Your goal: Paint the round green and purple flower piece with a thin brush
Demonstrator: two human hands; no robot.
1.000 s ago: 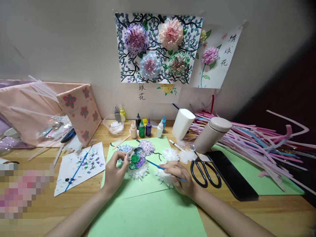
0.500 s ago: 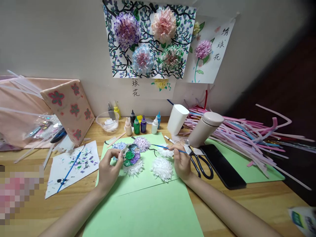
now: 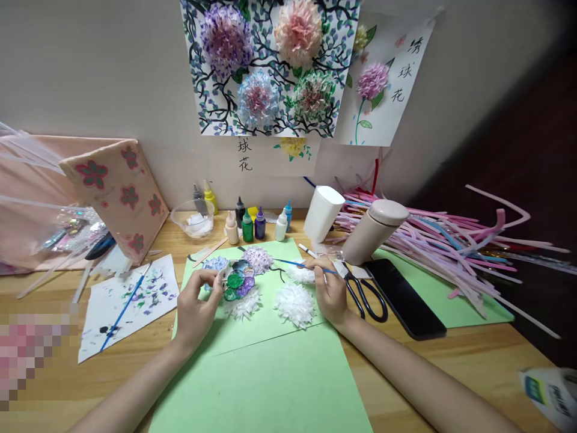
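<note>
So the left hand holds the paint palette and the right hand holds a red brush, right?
No: the brush in the right hand is blue, not red, as the head view shows. The left hand does hold the paint palette.

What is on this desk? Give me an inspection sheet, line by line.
Surface: wooden table; green paper spread under the hands.
Job's things: palette with green and purple paint; blue brush; white flower and purple flower on the green paper.
Clutter: scissors, phone, flask, cup, paint bottles, bowl, spattered sheet with a second brush, pile of strips at the right.
Hands: left hand grips the palette; right hand pinches the brush, tip near the purple flower.
Cables: nothing seen.
Surroundings: flower pictures taped to the wall; pink box leaning at the left.
</note>
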